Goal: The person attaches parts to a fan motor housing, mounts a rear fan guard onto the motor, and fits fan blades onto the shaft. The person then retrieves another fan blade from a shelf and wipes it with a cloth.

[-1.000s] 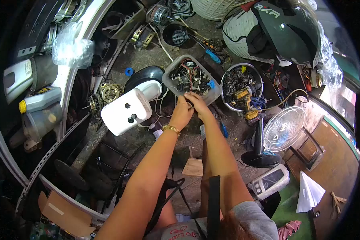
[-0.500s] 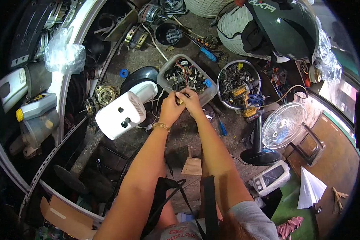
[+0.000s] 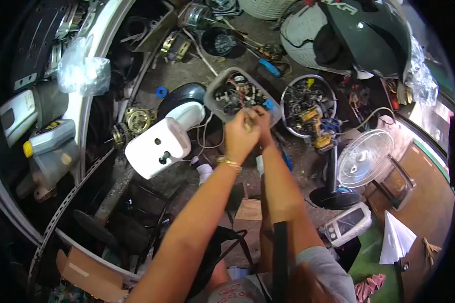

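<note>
The left hand (image 3: 240, 134) has its fingers closed on a small tan part (image 3: 247, 125) over the near edge of the plastic bin (image 3: 212, 105) of jumbled components (image 3: 233, 97); the right hand (image 3: 261, 122) meets it, its fingers bent, their grip impossible to tell

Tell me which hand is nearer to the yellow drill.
Right. The right hand is left of the yellow drill in the picture; the left hand is farther left, beyond the right hand.
</note>
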A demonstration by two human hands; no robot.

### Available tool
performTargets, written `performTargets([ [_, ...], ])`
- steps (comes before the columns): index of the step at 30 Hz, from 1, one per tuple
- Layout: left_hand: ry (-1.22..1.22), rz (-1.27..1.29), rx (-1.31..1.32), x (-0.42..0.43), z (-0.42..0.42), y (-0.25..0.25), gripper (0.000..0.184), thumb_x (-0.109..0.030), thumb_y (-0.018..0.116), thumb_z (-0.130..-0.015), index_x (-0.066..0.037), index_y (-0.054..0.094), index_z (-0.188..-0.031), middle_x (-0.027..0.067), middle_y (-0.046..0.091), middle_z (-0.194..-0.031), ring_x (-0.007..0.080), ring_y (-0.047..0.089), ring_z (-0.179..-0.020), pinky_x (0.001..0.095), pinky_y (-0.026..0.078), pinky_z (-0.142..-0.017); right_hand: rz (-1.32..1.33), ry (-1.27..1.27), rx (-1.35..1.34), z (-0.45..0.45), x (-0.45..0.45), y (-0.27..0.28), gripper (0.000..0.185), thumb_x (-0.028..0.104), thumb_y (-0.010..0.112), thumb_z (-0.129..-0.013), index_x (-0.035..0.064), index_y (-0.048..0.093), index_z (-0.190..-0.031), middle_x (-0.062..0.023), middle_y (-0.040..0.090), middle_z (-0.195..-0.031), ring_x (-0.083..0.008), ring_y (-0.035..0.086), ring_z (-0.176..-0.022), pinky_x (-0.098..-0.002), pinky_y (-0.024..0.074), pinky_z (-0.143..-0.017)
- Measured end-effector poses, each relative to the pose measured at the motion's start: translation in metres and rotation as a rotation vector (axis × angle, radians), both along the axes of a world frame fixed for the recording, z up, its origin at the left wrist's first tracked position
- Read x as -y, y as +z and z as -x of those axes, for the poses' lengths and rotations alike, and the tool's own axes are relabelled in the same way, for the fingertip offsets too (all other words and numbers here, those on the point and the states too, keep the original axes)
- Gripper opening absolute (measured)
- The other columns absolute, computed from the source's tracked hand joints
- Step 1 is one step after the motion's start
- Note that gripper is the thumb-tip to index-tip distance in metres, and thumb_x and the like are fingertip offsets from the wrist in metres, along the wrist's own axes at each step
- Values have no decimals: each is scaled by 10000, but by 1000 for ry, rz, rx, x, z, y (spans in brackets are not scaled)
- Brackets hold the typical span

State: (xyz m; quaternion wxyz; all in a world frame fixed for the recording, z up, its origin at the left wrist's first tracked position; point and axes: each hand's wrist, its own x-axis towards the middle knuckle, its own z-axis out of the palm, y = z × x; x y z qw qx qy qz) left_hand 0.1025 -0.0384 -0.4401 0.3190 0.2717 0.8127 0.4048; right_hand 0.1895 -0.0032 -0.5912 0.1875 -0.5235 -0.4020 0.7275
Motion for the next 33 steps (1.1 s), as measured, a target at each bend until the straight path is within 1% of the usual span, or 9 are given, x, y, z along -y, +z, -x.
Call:
performTargets([
  [4,536,-178,1185,10,-10,-19,109,-145,515,-702,-113,442,-776,-3,348,-641,107,317,-482,255,301,-432,-88,33,198,-14,-1,-8,346,323,604,-834,-11,614,-925,-57,598,-817,-145,522,-794,-276,419,-726],
  [7,543,-515,1879,35,12,-18,199,-231,497,-708,-105,468,-859,11,327,-625,106,305,-486,232,259,-426,-113,-102,184,-18,2,-17,356,305,558,-870,5,559,-1061,-61,576,-930,-162,516,-813,-294,419,-758],
  [9,490,-566,1934,35,21,-13,296,-275,488,-701,-92,477,-934,13,319,-621,105,298,-484,231,250,-422,149,-220,147,-25,6,5,430,304,572,-859,-9,492,-1142,-78,551,-1012,-191,519,-858,-319,420,-784],
  [11,505,-570,2010,27,28,5,212,-256,452,-710,-90,449,-843,7,318,-614,93,293,-480,207,242,-408,-620,-151,638,-39,18,17,563,312,667,-783,-38,450,-1168,-98,537,-1054,-212,516,-907,-335,419,-803],
  [14,461,-652,2066,25,25,6,331,-294,493,-695,-58,453,-924,7,314,-618,97,302,-484,217,244,-416,-636,-290,1076,-61,41,-15,627,257,730,-704,-53,442,-1168,-122,537,-1068,-242,517,-965,-345,413,-828],
  [17,444,-710,2095,14,26,19,313,-302,494,-692,-72,409,-887,6,315,-618,90,311,-487,214,250,-414,31,-417,342,-64,21,-34,574,161,728,-670,-38,460,-1136,-121,550,-1036,-280,532,-961,-359,415,-842],
  [20,353,-696,2123,9,26,34,296,-310,519,-685,-101,375,-838,4,315,-623,86,312,-486,205,252,-407,213,-225,325,-61,-6,-12,405,37,639,-685,24,495,-1063,-96,580,-924,-265,587,-804,-383,482,-699],
  [27,80,-542,1695,-6,52,148,289,-109,597,-719,-120,353,-875,-3,332,-729,75,351,-523,186,315,-383,281,-193,116,-101,-10,20,261,-35,520,-754,54,538,-998,-73,582,-830,-206,592,-697,-335,497,-598],
  [33,-300,-557,-296,-33,164,356,225,-57,595,-669,-51,462,-849,97,460,-700,217,468,-552,294,395,-499,394,-108,181,-108,-55,299,224,24,498,-755,48,527,-976,-68,583,-826,-215,599,-705,-362,497,-558],
])
